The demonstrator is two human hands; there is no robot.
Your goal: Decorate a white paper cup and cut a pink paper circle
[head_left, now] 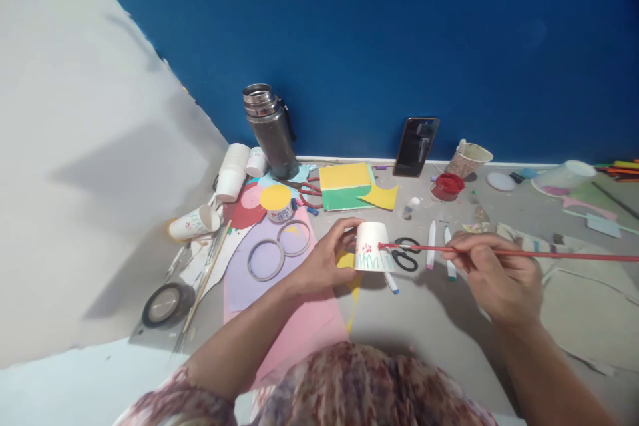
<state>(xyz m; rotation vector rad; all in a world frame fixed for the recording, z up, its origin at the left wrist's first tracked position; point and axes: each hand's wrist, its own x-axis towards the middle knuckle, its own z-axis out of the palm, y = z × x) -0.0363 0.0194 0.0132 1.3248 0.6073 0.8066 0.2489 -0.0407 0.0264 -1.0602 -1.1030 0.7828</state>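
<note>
White tapered paper cup (371,245): inverted above the grey surface (399,319); left fingers (348,222) grip its side
Slim red-handled paintbrush (559,255): pinched in right fingers (472,240); tip at the cup's wall
Painting: apparently dabbing red marks (367,249) above green strokes (374,261)
Next stroke: calls for a steady cup; light touch

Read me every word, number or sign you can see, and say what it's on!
No word, number or sign can be read.
White object under the yellow circle: blue marks, too blurred to read.
Held cup: red dabs and green strokes, no readable letters.
Phone: dark screen, nothing readable.
</note>
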